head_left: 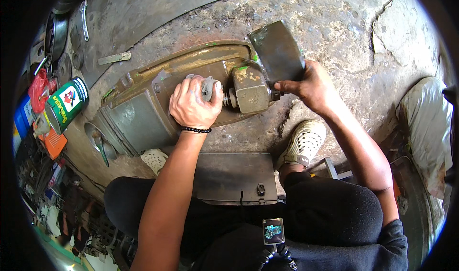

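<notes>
A large, worn grey-brown metal casting (136,120) lies on the floor before me. It has a threaded shaft and a blocky end piece (252,90) at its right. My left hand (195,103), with a black bead bracelet at the wrist, is closed on a crumpled grey rag (207,88) over the middle of the casting, beside the shaft. With my right hand (313,87) I grip the lower right edge of a dark, flat metal plate (277,51). That plate is tilted up beside the end piece, and my fingers behind it are hidden.
A green-and-white can (67,106), a red plastic bag (40,90) and a round metal bowl (99,142) stand at the left. Beyond lie a wrench (84,21) and a flat metal strip (114,58). A grey metal box (234,175) sits between my legs; a whitish sack (425,132) is at right.
</notes>
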### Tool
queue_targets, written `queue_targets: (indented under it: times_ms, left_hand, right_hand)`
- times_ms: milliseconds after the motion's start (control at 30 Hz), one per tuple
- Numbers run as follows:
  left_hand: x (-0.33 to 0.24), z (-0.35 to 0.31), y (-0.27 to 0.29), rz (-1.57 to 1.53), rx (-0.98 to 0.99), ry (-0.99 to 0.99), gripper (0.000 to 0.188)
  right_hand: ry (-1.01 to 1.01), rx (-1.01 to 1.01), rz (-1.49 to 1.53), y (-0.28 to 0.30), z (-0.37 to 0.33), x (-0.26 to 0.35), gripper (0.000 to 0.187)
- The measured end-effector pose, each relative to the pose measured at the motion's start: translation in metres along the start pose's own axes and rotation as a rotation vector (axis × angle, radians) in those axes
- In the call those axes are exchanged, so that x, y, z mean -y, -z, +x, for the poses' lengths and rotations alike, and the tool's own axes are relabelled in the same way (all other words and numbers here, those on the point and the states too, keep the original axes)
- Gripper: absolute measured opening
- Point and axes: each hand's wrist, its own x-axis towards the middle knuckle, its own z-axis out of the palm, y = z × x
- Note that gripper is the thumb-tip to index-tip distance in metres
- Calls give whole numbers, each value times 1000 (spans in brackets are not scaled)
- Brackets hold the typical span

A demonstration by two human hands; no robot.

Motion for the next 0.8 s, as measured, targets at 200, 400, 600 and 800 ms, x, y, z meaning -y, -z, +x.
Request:
queue_targets:
  times_ms: [200, 400, 600, 800]
  left_hand:
    - [-3, 3, 4, -3, 8, 7, 37]
    - [-2, 3, 4, 25, 8, 2, 36]
    - [-1, 1, 1, 27, -7, -9, 33]
    - [2, 0, -2, 23, -24, 0, 35]
  right_hand:
    - [28, -28, -3, -13, 1, -1, 46]
    - [-16, -22, 4, -19, 4, -7, 40]
    - [18, -152, -20, -26, -2, -8, 35]
    - [29, -177, -53, -29, 2, -10, 41]
